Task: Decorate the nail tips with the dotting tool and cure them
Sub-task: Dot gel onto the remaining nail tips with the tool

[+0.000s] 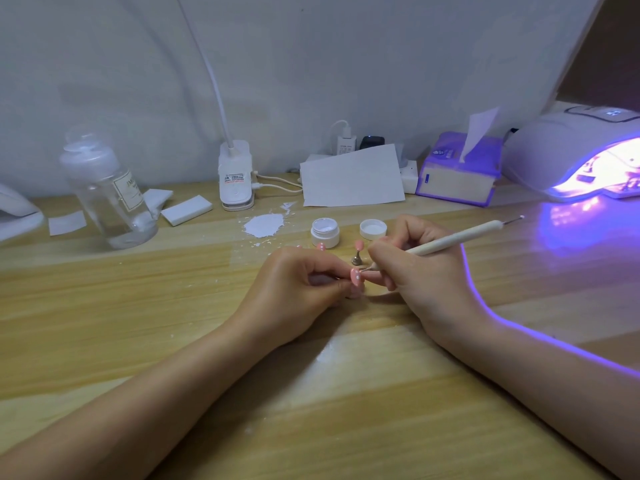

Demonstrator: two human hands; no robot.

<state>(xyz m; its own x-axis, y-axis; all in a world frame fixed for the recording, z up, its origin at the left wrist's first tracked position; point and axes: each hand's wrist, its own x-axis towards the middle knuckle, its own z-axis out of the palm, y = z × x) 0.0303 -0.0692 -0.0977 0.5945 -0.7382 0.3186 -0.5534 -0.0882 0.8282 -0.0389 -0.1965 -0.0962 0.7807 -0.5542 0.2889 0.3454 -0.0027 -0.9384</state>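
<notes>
the pink nail tip point(459, 276) sits at the middle of the wooden desk point(138, 341), pinched between the fingertips of your left hand point(298, 289), and it already carries a few white dots. your left fingers are curled in tight around it, with the hand resting on the desk. your right hand point(415, 271) grips the white dotting tool point(453, 240) like a pen, fingers curled round the shaft; its lower point touches the nail tip's face, while the upper end slants up and away to the right.

just behind your hands, a second pink nail tip point(359, 244) stands on a small metal holder point(356, 259), and a third dotted pink tip point(321, 246) shows just in front of the open white gel pot point(325, 233). the pot's lid point(373, 229) lies beside it to the right. a patch of white powder point(264, 224) is spread on the desk left of the pot.

farther back, a sheet of white paper point(351, 176) leans up against the wall, with a tissue box point(457, 174) to its right. the curing lamp point(581, 157) at the far right glows violet and throws that light over the desk. a clear bottle point(107, 188) stands at the left, near a white block point(186, 210) and a clip lamp base point(236, 176).
</notes>
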